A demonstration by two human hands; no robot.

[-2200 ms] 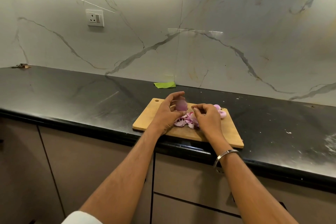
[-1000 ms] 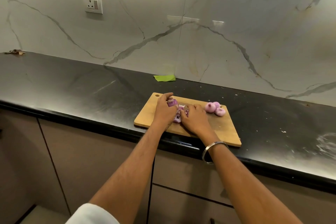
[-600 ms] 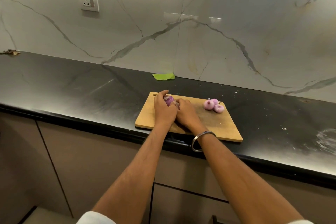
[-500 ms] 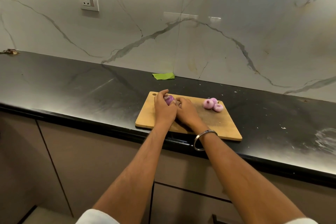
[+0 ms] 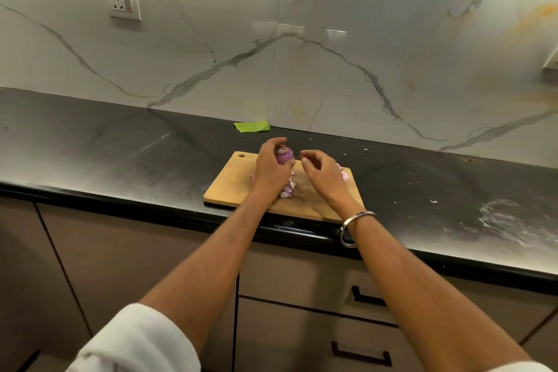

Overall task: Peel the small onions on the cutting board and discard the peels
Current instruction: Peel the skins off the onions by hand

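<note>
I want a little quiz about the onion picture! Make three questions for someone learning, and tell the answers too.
1. True or false: the left hand holds a purple onion above the cutting board.
2. Which is right about the right hand? A) it grips a knife B) its fingers are curled and hold nothing that can be seen C) it lies flat on the counter
3. Fill in: loose peels lie on the ______.

Key: 1 true; 2 B; 3 cutting board
</note>
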